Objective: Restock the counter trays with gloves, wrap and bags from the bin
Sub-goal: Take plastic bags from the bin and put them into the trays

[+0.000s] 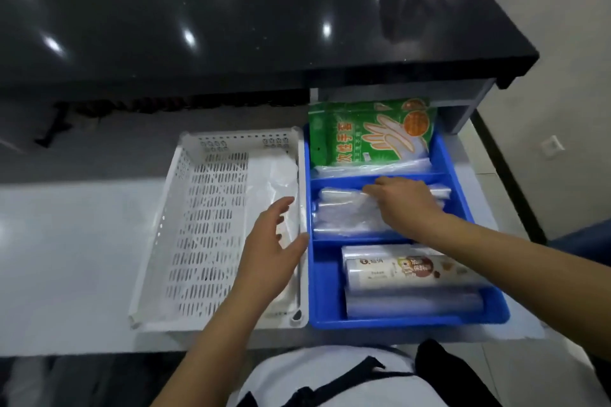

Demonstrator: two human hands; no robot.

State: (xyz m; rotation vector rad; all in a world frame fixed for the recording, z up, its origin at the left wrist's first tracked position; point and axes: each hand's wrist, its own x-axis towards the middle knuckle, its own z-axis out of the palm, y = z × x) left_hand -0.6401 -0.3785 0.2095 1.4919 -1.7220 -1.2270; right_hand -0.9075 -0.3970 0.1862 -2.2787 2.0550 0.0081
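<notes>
A white perforated basket and a blue three-compartment tray sit side by side on a pale counter. The right hand presses on clear plastic bags in the middle compartment, its grip hard to tell. The left hand hovers open over the basket's right edge. A green glove pack fills the far compartment; wrap rolls the near one.
</notes>
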